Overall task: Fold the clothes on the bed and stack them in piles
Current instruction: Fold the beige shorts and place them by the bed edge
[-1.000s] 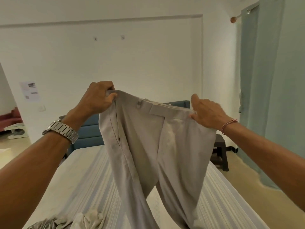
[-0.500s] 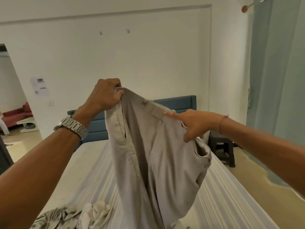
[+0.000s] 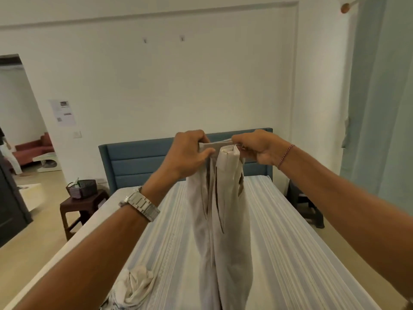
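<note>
We see an evenly lit room, soft and slightly warm, with no hard shadows on the white wall (image 3: 201, 86). The light source itself is out of view. The wide lens bends the wall moulding (image 3: 156, 13) and the curtain (image 3: 384, 108) at the right edge. The forearms near us look stretched. The trousers (image 3: 223, 209) are slightly soft with blur; the doorway (image 3: 20, 130) at far left is dimmer.

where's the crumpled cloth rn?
Head view, bottom left of centre: the crumpled cloth lies on the striped bed, just left of the hanging beige trousers and under the left forearm.
</note>
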A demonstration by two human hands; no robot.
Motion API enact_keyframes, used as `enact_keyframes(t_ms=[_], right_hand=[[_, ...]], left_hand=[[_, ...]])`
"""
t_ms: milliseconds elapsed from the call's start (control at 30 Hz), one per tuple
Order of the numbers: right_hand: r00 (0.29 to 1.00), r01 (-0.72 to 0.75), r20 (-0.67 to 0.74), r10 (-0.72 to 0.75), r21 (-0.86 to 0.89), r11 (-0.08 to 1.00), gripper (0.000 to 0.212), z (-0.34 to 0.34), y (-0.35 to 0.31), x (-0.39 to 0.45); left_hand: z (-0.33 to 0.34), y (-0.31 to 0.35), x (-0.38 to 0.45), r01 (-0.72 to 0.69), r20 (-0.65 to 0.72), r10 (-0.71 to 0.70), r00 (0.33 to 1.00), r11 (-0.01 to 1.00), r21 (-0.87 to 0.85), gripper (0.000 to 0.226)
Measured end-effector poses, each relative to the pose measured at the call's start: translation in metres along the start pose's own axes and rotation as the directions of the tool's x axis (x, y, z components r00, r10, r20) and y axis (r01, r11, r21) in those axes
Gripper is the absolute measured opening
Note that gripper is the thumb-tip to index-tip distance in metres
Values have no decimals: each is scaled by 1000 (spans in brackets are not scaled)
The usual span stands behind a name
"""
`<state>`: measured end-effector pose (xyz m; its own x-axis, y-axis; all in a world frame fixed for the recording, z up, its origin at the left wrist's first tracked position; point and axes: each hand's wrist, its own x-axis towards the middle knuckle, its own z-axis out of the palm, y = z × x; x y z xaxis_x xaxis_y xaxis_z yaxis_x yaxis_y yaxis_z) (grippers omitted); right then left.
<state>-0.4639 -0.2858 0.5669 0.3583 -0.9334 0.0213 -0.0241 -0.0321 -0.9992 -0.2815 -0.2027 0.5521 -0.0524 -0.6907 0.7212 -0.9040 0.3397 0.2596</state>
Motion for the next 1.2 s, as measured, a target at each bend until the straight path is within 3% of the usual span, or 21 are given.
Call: enact_keyframes(t_ms=[67,133,200,400,533,733,867,1033,1100,1200], right_hand=[[998,10,-57,-6,63,998,15,2,2,2],[994,20,-106,-9,102,995,5,4,8,3],[990,34,-142,-14,140,990,14,6,14,6],[962,55,-270,-41,46,997,7,16,27,8],[955,61,-293,-37,72,996,12,18,29,6],[957,29,-291,19,159,987,28,18,35,5],[958,12,-287,30,145,989,28,20,42,1],[970,24,-242,21,182,983,8,5,46,-5],[974,16,-226,4,85,996,8,-3,49,-6],[954,38,-283,-96,-201,979,27,-20,59,-2]], left_hand=[[7,-1,-5,54,22,-52,998,993,-105,13],[10,-1,-10,120,21,-118,993,967,-223,15],[12,1,-15,183,2,-193,981,926,-331,21],[22,11,-24,301,-20,-360,933,807,-509,29],[24,25,-27,284,-27,-353,935,795,-536,37],[36,36,-40,187,49,-186,981,853,-487,90],[47,37,-39,160,9,-174,985,885,-438,74],[43,34,-40,140,19,-148,989,877,-459,56],[40,31,-41,128,20,-134,991,875,-467,51],[35,25,-42,114,15,-122,992,872,-475,46]])
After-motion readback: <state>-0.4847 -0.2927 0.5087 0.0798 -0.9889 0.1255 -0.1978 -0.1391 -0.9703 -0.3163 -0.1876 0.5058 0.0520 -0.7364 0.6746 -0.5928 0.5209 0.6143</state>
